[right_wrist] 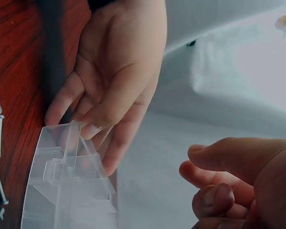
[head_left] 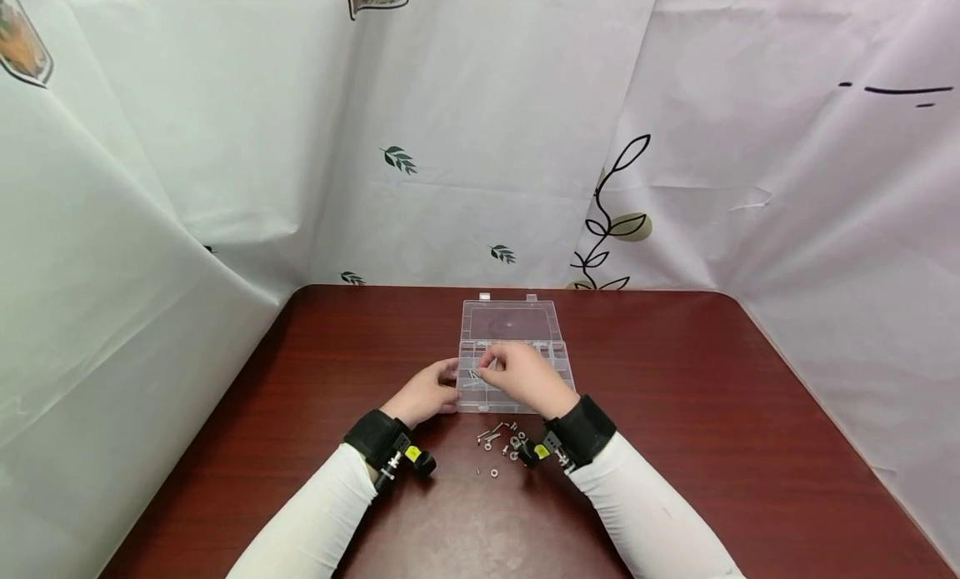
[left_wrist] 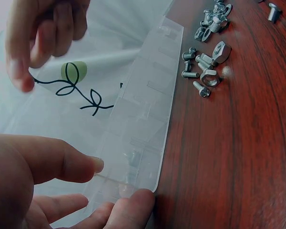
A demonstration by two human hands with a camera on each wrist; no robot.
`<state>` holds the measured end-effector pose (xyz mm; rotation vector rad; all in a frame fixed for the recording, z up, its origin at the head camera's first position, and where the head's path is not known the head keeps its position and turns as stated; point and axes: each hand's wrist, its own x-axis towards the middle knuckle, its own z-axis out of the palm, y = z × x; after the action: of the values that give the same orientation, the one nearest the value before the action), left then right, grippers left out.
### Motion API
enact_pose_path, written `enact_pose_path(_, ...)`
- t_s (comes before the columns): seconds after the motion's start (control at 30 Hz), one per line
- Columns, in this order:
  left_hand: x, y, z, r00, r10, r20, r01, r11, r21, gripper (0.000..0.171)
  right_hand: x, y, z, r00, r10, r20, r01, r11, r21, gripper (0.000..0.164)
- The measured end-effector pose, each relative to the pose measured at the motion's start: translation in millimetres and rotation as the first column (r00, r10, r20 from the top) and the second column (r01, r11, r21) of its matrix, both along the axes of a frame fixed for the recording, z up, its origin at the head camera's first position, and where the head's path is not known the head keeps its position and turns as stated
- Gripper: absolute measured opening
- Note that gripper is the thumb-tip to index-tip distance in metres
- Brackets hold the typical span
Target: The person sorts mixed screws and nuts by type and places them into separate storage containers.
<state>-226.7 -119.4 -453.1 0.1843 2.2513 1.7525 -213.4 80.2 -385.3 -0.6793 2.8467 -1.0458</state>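
Observation:
A clear plastic compartment box (head_left: 555, 358) stands on the table with its lid (head_left: 510, 319) raised toward the back. My left hand (head_left: 426, 393) grips the box's near left corner, thumb at the rim and fingers around the outside. Over the left compartments hovers my right hand (head_left: 531, 381), its fingers loosely bent. In the right wrist view no item shows between that hand's thumb (right_wrist: 214, 152) and index finger. A few small screws (head_left: 472, 374) lie blurred inside a left compartment.
Loose screws (head_left: 491, 436), nuts (left_wrist: 222, 51) and washers lie on the dark red wooden table (head_left: 675, 379) in front of the box. A single nut (head_left: 494, 473) sits nearer to me. White printed cloth (head_left: 480, 146) hangs behind and beside the table.

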Motion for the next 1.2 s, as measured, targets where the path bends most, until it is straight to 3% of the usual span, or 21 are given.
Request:
enact_pose_path(0.27, 2.3, 1.0, 4.5, 1.0, -0.013, -0.005, 0.013, 1.0, -0.005, 0.072, 21.1, 10.5, -0.7, 0.99, 0.116, -0.082, -0.101, 0.981, 0.166, 0.004)
enact_pose_path(0.47, 2.3, 1.5, 4.8, 1.0, 0.0, 0.001, 0.0, 1.0, -0.01, 0.071, 22.5, 15.1, -14.4, 0.961, 0.261, -0.09, -0.212, 0.906, 0.367, 0.011)
enact_pose_path(0.57, 2.1, 1.6, 3.8, 1.0, 0.002, -0.004, -0.002, 1.0, -0.01, 0.071, 22.2, 15.4, -20.6, 0.944, 0.316, -0.09, -0.253, 0.873, 0.417, 0.017)
enact_pose_path(1.2, 4.1, 1.4, 5.3, 1.0, -0.023, -0.007, 0.023, 1.0, -0.007, 0.071, 22.4, 12.3, -41.5, 0.931, 0.331, -0.151, -0.217, 0.839, 0.5, 0.028)
